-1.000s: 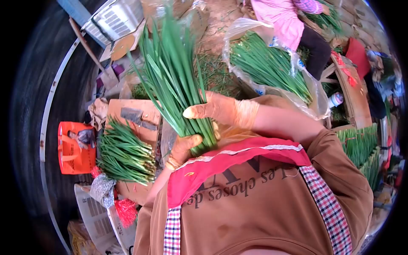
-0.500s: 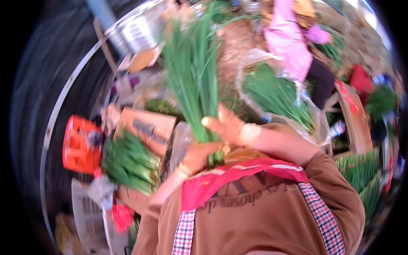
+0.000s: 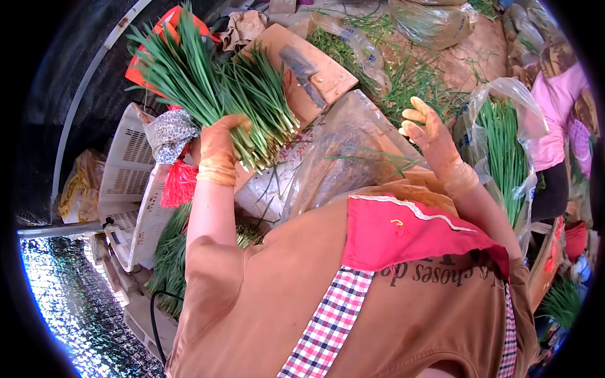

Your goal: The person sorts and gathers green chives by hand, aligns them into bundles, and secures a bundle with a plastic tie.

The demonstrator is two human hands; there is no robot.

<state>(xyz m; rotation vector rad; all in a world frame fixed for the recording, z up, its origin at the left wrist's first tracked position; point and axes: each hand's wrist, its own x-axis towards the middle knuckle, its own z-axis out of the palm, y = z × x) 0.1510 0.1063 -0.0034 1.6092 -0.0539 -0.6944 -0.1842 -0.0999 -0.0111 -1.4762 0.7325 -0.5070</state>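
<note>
At the left, my left hand [image 3: 218, 143], in an orange-tinted glove, grips a bunch of garlic chives [image 3: 183, 79] near its stalk ends. The leaves fan away toward the upper left. This bunch lies against another pile of chives [image 3: 261, 88] on a brown board, and part of its stalks is hidden by my fingers. Over on the right, my right hand [image 3: 432, 138], gloved as well, hangs in the air with fingers apart and nothing in it. Below it is a clear plastic sheet [image 3: 353, 142] with a few loose green leaves on it.
A clear bag of long chives [image 3: 504, 151] stands at the right, beside a person in pink [image 3: 554, 120]. A flat dark blade-like tool [image 3: 302, 72] lies on the brown board [image 3: 337, 79]. White crates [image 3: 129, 170] and an orange plastic item [image 3: 142, 63] are at the left.
The chive bunch has gone from in front of my chest, held by both hands, to the pile at the left. My right hand has let go and moved right. The view has turned left.
</note>
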